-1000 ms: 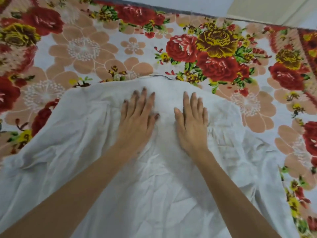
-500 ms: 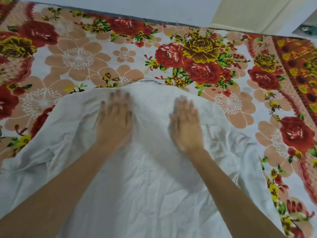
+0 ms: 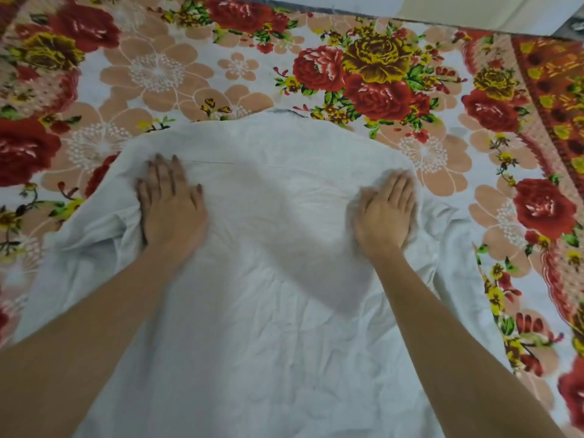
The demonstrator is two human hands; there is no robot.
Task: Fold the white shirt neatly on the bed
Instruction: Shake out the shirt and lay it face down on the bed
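Observation:
The white shirt lies spread on the bed, back side up and wrinkled, its collar end pointing away from me. My left hand rests flat, palm down, on the shirt's left shoulder area, fingers slightly apart. My right hand presses flat on the right shoulder area, close to the shirt's edge. Neither hand grips the cloth. The shirt's lower part runs out of view beneath my forearms.
A floral bedsheet in red, yellow and peach covers the bed all around the shirt. The bed's far edge meets a pale wall at the top. A patterned orange border runs along the right side.
Both hands have slid apart across the shirt, from side by side near the collar out to the left and right shoulders. The middle of the cloth looks smoother.

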